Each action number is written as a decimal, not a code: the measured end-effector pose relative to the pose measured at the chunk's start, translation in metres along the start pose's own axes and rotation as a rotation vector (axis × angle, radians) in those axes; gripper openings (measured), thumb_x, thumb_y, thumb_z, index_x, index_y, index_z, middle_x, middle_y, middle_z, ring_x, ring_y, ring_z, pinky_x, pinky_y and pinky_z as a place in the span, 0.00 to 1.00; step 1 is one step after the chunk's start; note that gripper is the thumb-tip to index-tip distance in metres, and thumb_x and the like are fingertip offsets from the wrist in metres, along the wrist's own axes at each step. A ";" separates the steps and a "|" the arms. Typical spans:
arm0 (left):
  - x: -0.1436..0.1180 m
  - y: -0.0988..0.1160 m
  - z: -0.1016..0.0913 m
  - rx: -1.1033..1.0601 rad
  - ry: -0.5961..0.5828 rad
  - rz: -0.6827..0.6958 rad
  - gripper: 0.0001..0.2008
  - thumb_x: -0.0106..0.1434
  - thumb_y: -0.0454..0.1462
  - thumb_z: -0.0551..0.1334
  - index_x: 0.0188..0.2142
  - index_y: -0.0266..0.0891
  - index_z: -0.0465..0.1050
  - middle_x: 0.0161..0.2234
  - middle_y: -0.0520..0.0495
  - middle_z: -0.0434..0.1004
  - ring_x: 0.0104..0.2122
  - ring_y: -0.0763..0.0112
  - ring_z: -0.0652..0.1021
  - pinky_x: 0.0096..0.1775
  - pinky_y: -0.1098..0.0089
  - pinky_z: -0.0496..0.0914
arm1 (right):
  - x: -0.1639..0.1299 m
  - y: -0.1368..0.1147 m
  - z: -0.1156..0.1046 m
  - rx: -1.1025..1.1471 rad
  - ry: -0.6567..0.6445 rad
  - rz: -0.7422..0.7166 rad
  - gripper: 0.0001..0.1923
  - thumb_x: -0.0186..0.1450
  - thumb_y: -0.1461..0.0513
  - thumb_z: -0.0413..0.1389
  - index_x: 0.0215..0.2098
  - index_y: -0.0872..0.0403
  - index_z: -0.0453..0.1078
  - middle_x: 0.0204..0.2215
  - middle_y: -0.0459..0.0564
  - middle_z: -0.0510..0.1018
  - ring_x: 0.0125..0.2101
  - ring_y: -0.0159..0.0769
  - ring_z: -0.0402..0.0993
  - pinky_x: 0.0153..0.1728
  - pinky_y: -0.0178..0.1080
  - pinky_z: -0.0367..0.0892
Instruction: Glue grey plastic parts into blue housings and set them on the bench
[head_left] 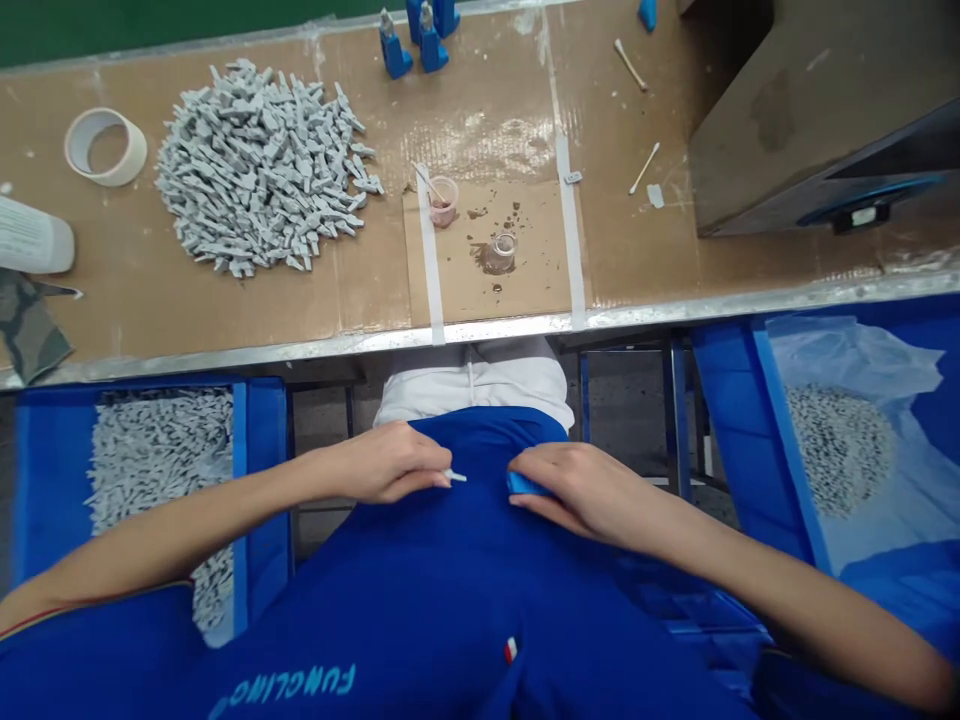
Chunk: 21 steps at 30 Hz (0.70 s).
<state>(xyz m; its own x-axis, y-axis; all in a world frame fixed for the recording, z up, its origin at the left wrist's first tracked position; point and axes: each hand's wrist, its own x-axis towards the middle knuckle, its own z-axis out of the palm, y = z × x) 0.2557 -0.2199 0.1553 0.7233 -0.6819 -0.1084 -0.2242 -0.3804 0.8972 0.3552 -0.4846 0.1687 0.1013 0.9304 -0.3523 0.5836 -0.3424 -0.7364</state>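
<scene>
Blue shirt fabric fills the foreground, and both hands sit low over the lap, well below the counter (225,300) edge. Left hand (382,462) is closed in a pinch on a thin white stick (455,476), prob. a swab, tip poking out toward the right hand (581,490). Right hand is curled around a small blue part (523,484); only its end shows past the fingers, so shape can't be told.

Step in hand, as I read it: bringing swab tip and blue part together, w/ a small gap between them. Next move would call for a fine, steady approach of tip to part, w/ right hand keeping the part from turning.

Relative to the counter: grey parts pile (259,165) on its left half, tape roll (105,146) further left, pink cup (444,200) and clear cup (501,252) near its middle, more blue parts (420,35) at its far edge. Below its front edge, left bin (52,470) and right bin (731,400) hold grey pieces.
</scene>
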 end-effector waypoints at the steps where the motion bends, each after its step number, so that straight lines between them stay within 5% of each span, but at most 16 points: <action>1: -0.001 -0.003 -0.006 0.017 0.033 -0.011 0.19 0.78 0.42 0.47 0.28 0.42 0.59 0.23 0.52 0.65 0.22 0.71 0.66 0.27 0.68 0.57 | 0.000 0.004 -0.004 0.010 0.019 0.026 0.15 0.77 0.54 0.47 0.41 0.54 0.69 0.33 0.52 0.79 0.31 0.39 0.75 0.31 0.37 0.61; 4: -0.003 -0.006 -0.020 0.070 0.220 -0.074 0.20 0.78 0.42 0.45 0.31 0.40 0.63 0.25 0.51 0.67 0.24 0.71 0.67 0.29 0.70 0.60 | 0.004 0.014 -0.017 0.089 0.168 0.054 0.11 0.76 0.56 0.50 0.46 0.54 0.69 0.39 0.54 0.81 0.35 0.40 0.78 0.34 0.38 0.67; 12: 0.003 0.007 -0.041 0.057 0.718 -0.171 0.22 0.77 0.45 0.48 0.33 0.37 0.71 0.25 0.50 0.70 0.24 0.73 0.70 0.29 0.73 0.65 | 0.032 0.014 -0.049 0.423 0.745 -0.170 0.10 0.70 0.62 0.61 0.50 0.48 0.75 0.43 0.52 0.77 0.43 0.39 0.77 0.43 0.40 0.74; 16: 0.011 0.004 -0.054 0.094 0.864 -0.176 0.14 0.75 0.40 0.56 0.47 0.37 0.79 0.35 0.43 0.82 0.34 0.68 0.81 0.36 0.71 0.73 | 0.037 0.018 -0.057 0.533 0.797 -0.136 0.14 0.70 0.62 0.61 0.52 0.45 0.76 0.44 0.52 0.76 0.43 0.39 0.76 0.45 0.43 0.74; 21: 0.021 -0.001 -0.065 0.134 0.947 -0.188 0.15 0.72 0.34 0.60 0.55 0.42 0.79 0.42 0.42 0.83 0.41 0.67 0.82 0.42 0.70 0.76 | 0.041 0.029 -0.063 0.602 0.811 -0.098 0.17 0.69 0.63 0.62 0.55 0.42 0.76 0.45 0.51 0.76 0.45 0.40 0.75 0.43 0.42 0.74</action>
<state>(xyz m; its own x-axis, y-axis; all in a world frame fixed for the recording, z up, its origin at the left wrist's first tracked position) 0.3137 -0.1925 0.1797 0.9675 0.1594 0.1965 -0.0815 -0.5392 0.8382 0.4272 -0.4486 0.1690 0.7220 0.6893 0.0590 0.1383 -0.0602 -0.9886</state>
